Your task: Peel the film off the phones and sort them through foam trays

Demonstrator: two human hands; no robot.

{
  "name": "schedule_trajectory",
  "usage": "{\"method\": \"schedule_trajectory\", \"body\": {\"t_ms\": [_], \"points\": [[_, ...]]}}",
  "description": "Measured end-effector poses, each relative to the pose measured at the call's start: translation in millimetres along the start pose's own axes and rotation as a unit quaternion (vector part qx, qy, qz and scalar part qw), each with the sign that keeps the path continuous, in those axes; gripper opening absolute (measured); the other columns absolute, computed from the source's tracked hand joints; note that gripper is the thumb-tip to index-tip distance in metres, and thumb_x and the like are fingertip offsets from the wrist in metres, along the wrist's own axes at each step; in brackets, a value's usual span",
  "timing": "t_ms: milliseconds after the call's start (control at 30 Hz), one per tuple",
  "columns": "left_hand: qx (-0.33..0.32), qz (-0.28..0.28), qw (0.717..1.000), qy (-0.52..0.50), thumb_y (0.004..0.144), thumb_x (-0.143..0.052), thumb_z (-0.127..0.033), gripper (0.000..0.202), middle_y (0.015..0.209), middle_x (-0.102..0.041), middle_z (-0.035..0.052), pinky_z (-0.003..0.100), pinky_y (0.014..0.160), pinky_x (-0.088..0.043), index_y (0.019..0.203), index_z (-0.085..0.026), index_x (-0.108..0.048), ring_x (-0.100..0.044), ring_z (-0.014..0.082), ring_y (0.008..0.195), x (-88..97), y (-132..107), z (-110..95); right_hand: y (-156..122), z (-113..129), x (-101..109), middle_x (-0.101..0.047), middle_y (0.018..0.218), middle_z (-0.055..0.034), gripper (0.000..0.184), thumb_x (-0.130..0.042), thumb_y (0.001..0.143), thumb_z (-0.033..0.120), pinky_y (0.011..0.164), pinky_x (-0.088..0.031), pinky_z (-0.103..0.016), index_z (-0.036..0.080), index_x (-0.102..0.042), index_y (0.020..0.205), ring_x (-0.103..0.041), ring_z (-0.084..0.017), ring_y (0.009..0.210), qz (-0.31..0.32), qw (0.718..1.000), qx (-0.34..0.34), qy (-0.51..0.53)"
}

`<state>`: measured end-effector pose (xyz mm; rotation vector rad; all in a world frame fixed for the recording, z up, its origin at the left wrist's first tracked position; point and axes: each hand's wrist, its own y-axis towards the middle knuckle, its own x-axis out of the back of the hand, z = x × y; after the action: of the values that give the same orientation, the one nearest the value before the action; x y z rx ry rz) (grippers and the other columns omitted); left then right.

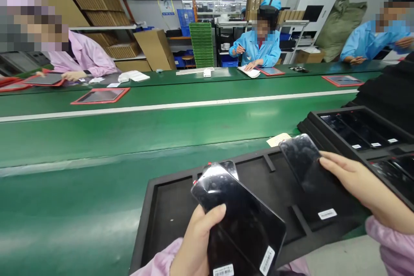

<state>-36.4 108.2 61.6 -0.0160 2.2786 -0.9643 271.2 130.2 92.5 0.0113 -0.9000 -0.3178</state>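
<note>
My left hand (197, 239), low in the middle, is closed around two black glass screen panels (247, 217) that overlap like a fan. Both have white barcode labels near their lower ends, and my thumb presses on the top glass. To the right, my right hand (352, 181) grips one edge of another black screen panel (302, 161), tilted, with a white label at its lower end. Beneath both hands lies a black foam tray (171, 213) with divided compartments; the panels cover part of it.
On the right, a stack of foam trays (312, 127) holds several labelled panels (352, 127). A beige paper (278, 139) lies behind my tray. Across the green conveyor (145, 127) sit co-workers in pink and blue, with red-edged tablets (101, 95) before them.
</note>
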Motion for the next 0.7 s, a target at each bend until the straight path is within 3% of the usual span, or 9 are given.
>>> {"method": "schedule_trajectory", "body": {"t_ms": [133,233,300,367,500,600,700], "points": [[0.004,0.067,0.997,0.029,0.058,-0.076,-0.020,0.035,0.085,-0.071,0.0073,0.040,0.082,-0.049,0.092,-0.016,-0.064,-0.066,0.0278,0.087,2.9,-1.2,2.2,-1.7,-16.1,-15.7,-0.066,0.069,-0.0069,0.039,-0.059,0.061,0.061,0.042,-0.052,-0.035,0.023,-0.066,0.064,-0.064,-0.028,0.054,0.020,0.996,0.069,-0.056],[-0.009,0.109,0.992,0.064,0.058,-0.079,-0.026,0.039,0.086,-0.070,0.0077,0.038,0.081,-0.047,0.093,-0.015,-0.064,-0.065,0.0260,0.086,3.2,-0.7,4.1,-0.5,4.6,-27.0,-0.064,0.075,-0.0067,0.045,-0.052,0.077,0.063,0.034,-0.045,-0.029,0.021,-0.068,0.076,-0.057,-0.019,0.041,0.001,0.978,0.188,-0.087],[-0.016,0.143,0.985,0.095,0.058,-0.081,-0.030,0.044,0.088,-0.069,0.0078,0.035,0.078,-0.045,0.095,-0.015,-0.064,-0.063,0.0246,0.086,3.0,0.0,4.4,3.1,31.7,-34.4,-0.063,0.080,-0.0053,0.040,-0.045,0.090,0.054,0.043,-0.049,-0.027,0.021,-0.067,0.086,-0.058,-0.016,0.047,0.009,0.949,0.307,-0.069],[-0.030,0.166,0.977,0.134,0.056,-0.082,-0.032,0.049,0.091,-0.068,0.0077,0.033,0.078,-0.043,0.099,-0.015,-0.064,-0.061,0.0243,0.089,2.7,0.4,3.3,7.4,62.7,-44.7,-0.063,0.083,-0.0042,0.030,-0.043,0.095,0.040,0.058,-0.053,-0.025,0.021,-0.065,0.090,-0.063,-0.017,0.066,0.049,0.921,0.386,-0.008],[-0.081,0.170,0.959,0.210,0.057,-0.081,-0.035,0.051,0.095,-0.066,0.0059,0.031,0.083,-0.040,0.101,-0.014,-0.065,-0.057,0.0223,0.092,3.2,1.3,-1.0,12.9,111.8,-76.1,-0.061,0.097,-0.0072,0.021,-0.048,0.094,0.029,0.078,-0.052,-0.028,0.019,-0.065,0.099,-0.059,-0.018,0.091,0.176,0.875,0.443,0.083],[-0.091,0.166,0.952,0.240,0.058,-0.080,-0.036,0.049,0.092,-0.064,0.0054,0.031,0.081,-0.041,0.099,-0.013,-0.065,-0.055,0.0210,0.088,4.3,3.1,-3.8,12.3,125.9,-98.6,-0.059,0.103,-0.0083,0.017,-0.050,0.092,0.023,0.082,-0.051,-0.032,0.019,-0.066,0.092,-0.055,-0.020,0.100,0.240,0.840,0.475,0.107],[-0.088,0.161,0.955,0.234,0.057,-0.081,-0.036,0.051,0.091,-0.063,0.0052,0.031,0.081,-0.041,0.100,-0.013,-0.065,-0.055,0.0206,0.087,4.8,4.7,-5.7,6.6,123.5,-105.0,-0.061,0.099,-0.0070,0.024,-0.044,0.093,0.015,0.083,-0.050,-0.035,0.018,-0.063,0.078,-0.054,-0.021,0.100,0.186,0.826,0.521,0.109]]}}
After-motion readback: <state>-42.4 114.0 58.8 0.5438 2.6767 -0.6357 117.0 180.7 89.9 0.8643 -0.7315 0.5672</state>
